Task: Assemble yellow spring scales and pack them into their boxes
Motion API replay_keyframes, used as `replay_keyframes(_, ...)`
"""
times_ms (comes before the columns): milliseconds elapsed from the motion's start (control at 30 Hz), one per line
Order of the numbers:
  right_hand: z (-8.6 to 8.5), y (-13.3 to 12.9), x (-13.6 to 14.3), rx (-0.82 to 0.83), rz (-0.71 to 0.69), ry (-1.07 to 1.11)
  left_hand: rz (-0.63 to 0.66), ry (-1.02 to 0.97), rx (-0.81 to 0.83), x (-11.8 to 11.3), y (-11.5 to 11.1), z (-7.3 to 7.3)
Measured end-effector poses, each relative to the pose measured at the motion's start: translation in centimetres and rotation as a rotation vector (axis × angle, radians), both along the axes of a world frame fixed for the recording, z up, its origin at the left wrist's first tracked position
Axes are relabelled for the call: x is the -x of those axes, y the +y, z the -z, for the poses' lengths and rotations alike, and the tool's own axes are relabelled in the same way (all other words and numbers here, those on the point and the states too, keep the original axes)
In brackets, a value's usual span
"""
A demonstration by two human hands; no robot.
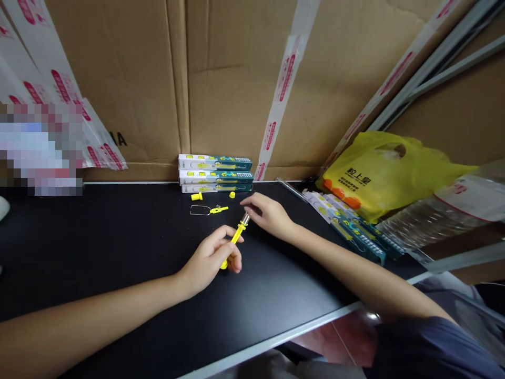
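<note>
In my left hand (pixel 215 252) is the yellow body of a tubular spring scale (pixel 237 235), tilted with its upper end away to the right. The fingers wrap round its lower half, and a yellow end shows below them. My right hand (pixel 272 216) is at the upper end, thumb and forefinger pinching about a shiny silvery piece (pixel 246 218). Beyond my hands lie a short yellow sleeve (pixel 196 197), a small yellow cap (pixel 232 195) and a yellow slider with a wire loop (pixel 218 210).
Several printed boxes (pixel 216 175) are stacked against the cardboard wall. At right, more boxes (pixel 351 226) lie beside a yellow plastic bag (pixel 386 173) and a clear ribbed container (pixel 424 221). A metal rod (pixel 291 189) lies at the back. The black table (pixel 130 252) has a pale front edge.
</note>
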State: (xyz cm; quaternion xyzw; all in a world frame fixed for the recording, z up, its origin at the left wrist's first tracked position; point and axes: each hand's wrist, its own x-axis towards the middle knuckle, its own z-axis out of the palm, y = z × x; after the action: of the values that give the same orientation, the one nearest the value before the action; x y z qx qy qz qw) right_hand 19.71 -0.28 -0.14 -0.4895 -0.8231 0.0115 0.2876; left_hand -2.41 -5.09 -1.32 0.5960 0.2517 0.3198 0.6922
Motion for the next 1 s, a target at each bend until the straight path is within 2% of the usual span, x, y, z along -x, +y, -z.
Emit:
replay_keyframes(133, -0.8, 2.4, 1.3, 0.064, -0.032, -0.187, -0.026, -0.03, -0.01, 0.0, 0.1, 0.2)
replay_keyframes(300, -0.1, 3.4, 4.1, 0.091, -0.031, -0.338, -0.056, -0.027, -0.039, 0.0, 0.2, 0.2)
replay_keyframes(400, 0.0, 3.7, 4.5, 0.128, -0.015, -0.312, -0.077, -0.034, -0.052, -0.1, 0.3, 0.4)
replay_keyframes(600, -1.0, 3.1, 2.9, 0.268, -0.065, -0.166, -0.149, -0.03, -0.08, -0.1, 0.2, 0.2)
replay_keyframes(867, 0.1, 2.3, 4.5, 0.189, -0.038, -0.227, -0.155, -0.028, -0.039, -0.1, 0.1, 0.1)
replay_keyframes(1000, -0.4, 2.3, 4.6, 0.208, -0.043, -0.204, -0.167, -0.011, -0.033, 0.1, 0.1, 0.0)
